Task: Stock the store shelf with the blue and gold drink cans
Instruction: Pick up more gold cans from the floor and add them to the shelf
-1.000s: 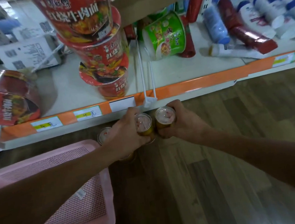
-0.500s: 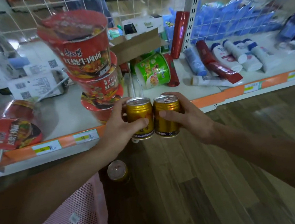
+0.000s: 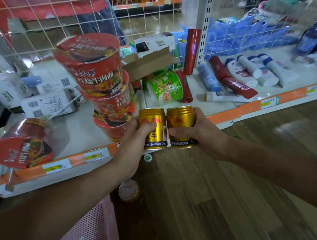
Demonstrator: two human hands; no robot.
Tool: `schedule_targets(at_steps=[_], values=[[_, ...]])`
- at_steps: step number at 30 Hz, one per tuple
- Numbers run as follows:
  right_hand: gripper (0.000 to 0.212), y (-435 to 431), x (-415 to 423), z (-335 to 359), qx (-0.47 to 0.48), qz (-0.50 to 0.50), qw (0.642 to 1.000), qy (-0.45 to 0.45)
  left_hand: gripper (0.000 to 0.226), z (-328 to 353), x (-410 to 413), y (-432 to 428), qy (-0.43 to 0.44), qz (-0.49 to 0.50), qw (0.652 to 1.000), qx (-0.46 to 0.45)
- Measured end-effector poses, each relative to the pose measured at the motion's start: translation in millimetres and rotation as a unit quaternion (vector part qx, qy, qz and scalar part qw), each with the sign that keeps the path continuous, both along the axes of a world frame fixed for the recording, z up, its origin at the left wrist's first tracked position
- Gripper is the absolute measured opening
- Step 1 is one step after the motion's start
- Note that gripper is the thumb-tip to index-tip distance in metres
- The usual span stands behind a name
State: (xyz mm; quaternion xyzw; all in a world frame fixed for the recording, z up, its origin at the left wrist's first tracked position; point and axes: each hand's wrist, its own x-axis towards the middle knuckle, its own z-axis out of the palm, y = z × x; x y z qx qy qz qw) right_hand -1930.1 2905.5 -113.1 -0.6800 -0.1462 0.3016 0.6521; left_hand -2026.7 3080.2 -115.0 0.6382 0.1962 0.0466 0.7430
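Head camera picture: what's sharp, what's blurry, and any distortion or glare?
Head view: sharpest at centre, where label text on the gold can in the left hand is readable; head view again, the blue bags at right look smeared; the wide-angle lens bows the shelf edge; a pale glare patch lies on the floor.

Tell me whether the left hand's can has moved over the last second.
Yes. The can, gripped by the left hand, has risen: it was below the shelf's orange strip, and now its top stands above that strip.
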Motion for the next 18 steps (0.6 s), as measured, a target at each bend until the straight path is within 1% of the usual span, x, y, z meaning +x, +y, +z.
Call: schedule_targets(at_steps=[2, 5, 6, 8, 10, 12, 14, 15, 17, 18], values=[[0.078, -3.9, 1.3, 2.6, 0.008, 0.005, 1.000, -0.009, 0.047, 2.6, -0.5, -1.9, 0.005, 0.000, 1.000, -0.009], [0.065, -9.8, 3.7, 6.8, 0.016, 0.005, 0.999, -0.034, 0.034, 6.3, -1.3, -3.2, -0.005, -0.007, 1.000, -0.012], [0.063, -11.3, 4.4, 7.5, 0.021, -0.002, 0.999, -0.037, 0.037, 6.7, -1.5, -3.3, -0.010, -0.012, 1.000, -0.006], [0.058, -12.5, 4.2, 8.4, 0.029, -0.021, 0.999, -0.026, 0.055, 7.2, -1.5, -3.4, -0.019, -0.026, 0.999, 0.018], [0.050, -11.6, 2.0, 9.9, 0.028, -0.030, 0.999, -0.014, 0.071, 8.6, -1.1, -3.9, -0.025, -0.036, 0.998, 0.045], [0.041, -9.8, -0.5, 11.7, 0.028, -0.025, 0.999, 0.000, 0.079, 9.4, -0.3, -4.1, -0.030, -0.035, 0.997, 0.056], [0.045, -7.6, -2.1, 12.5, 0.042, -0.018, 0.998, 0.031, 0.080, 10.0, 0.4, -3.7, -0.033, -0.029, 0.997, 0.060], [0.052, -6.2, -2.4, 12.4, 0.047, -0.011, 0.998, 0.039, 0.079, 10.0, 0.6, -3.3, -0.035, -0.027, 0.997, 0.061], [0.071, -3.7, -1.4, 10.0, 0.039, 0.005, 0.999, 0.022, 0.079, 9.7, 1.0, -1.8, -0.043, -0.026, 0.996, 0.072], [0.076, -2.8, -0.8, 8.4, 0.033, 0.010, 0.999, 0.008, 0.079, 9.6, 1.2, -1.2, -0.045, -0.028, 0.995, 0.081]])
